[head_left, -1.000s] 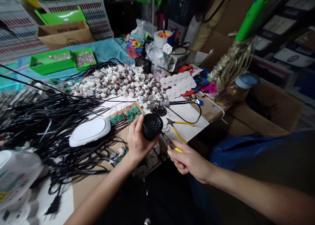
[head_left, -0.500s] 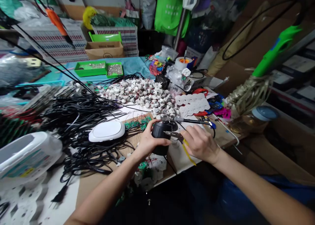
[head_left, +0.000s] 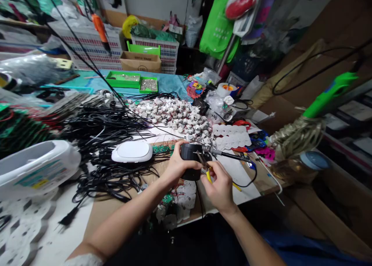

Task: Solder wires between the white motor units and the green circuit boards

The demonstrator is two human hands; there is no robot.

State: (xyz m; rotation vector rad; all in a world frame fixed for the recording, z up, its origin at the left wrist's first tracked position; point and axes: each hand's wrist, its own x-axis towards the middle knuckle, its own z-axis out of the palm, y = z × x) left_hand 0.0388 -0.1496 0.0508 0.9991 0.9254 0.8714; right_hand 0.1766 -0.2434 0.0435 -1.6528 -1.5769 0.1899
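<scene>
My left hand (head_left: 178, 164) is wrapped round a black cylindrical housing (head_left: 190, 152), held upright over the front of the table. My right hand (head_left: 217, 183) grips pliers with yellow handles (head_left: 209, 176), and their jaws touch or lie close against the housing's right side. What the jaws pinch, if anything, is too small to make out. Just behind the housing lies a soldering iron (head_left: 229, 154) with a dark handle and a blue cable end. Small green circuit boards (head_left: 161, 149) and a white oval cover (head_left: 131, 152) are left of my left hand.
A heap of small white parts (head_left: 177, 114) spreads behind my hands. Tangled black cables (head_left: 107, 180) cover the left side, near a white tub (head_left: 37, 165). Green trays (head_left: 123, 80) stand at the back. On the right are a lidded jar (head_left: 302, 165) and a hanging green tool (head_left: 331, 93).
My right hand has turned, now palm side toward the housing, with the pliers angled more steeply against it. My left hand keeps its hold. The whole view has shifted somewhat leftward.
</scene>
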